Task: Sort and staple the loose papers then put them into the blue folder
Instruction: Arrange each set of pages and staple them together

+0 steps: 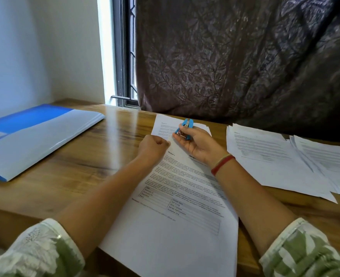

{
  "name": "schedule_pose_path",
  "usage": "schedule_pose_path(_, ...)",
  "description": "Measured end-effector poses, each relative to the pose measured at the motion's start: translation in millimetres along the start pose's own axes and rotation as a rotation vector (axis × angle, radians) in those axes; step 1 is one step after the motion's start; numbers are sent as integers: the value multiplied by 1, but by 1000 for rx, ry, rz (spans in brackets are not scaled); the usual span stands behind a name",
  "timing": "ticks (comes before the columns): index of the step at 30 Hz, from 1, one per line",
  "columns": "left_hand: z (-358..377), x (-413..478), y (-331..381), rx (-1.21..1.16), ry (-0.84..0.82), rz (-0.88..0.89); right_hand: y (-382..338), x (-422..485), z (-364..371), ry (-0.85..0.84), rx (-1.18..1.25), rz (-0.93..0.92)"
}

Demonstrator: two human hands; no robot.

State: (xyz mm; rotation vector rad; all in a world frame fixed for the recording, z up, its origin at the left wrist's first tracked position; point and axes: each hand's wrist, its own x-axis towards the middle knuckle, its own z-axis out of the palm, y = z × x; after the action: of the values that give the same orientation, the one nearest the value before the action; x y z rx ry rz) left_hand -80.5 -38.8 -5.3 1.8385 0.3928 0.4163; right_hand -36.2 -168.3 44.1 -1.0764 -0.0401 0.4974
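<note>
A printed set of papers [181, 206] lies in front of me on the wooden desk [89, 156], its near edge hanging over the desk front. My left hand [154, 145] pinches the top left corner of this set with curled fingers. My right hand [197, 141] grips a small blue stapler [186, 127] just above that corner, its jaws pointing at the paper edge. Another sheet [163, 124] lies behind the hands. The blue folder [35, 136] lies shut at the left of the desk.
Two fanned piles of loose printed papers [285, 158] cover the right side of the desk. A dark patterned curtain [235, 66] hangs behind the desk, with a window [125, 56] to its left. Bare wood shows between the folder and the papers.
</note>
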Motion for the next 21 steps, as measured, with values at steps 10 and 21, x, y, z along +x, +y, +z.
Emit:
schedule_pose_path(10, 2, -8, 8, 136, 24, 37, 8, 13, -7, 316, -836, -501)
schedule_pose_path(21, 2, -13, 9, 203, 49, 195, 12, 22, -7, 318, -949, -349)
